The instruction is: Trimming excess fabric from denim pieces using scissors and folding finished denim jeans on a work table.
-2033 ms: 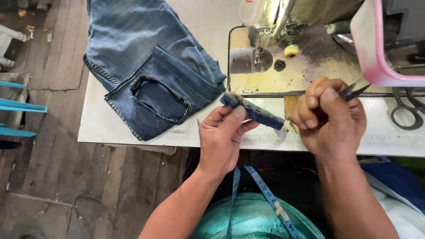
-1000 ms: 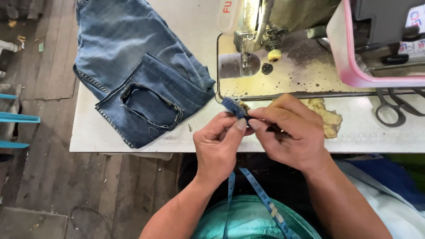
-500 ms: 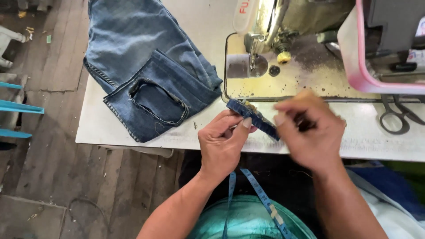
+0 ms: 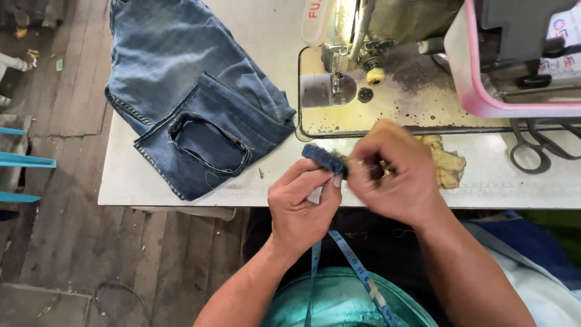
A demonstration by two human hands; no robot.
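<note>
Denim strip (image 4: 324, 158): small, light, soft yet thick; held above tabletop (image 4: 181, 191) edge. Left hand (image 4: 302, 209) pinches its near end; right hand (image 4: 393, 175) blurred, grip state unclear. Best held by ends.

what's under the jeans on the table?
The jeans lie folded on the white table; bare tabletop shows around them. Whatever lies beneath the denim is covered, so it cannot be seen.

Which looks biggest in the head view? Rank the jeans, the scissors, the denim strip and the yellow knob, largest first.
1. jeans
2. scissors, partly hidden by the pink tray
3. denim strip, partly covered by the left hand and right hand
4. yellow knob
</note>
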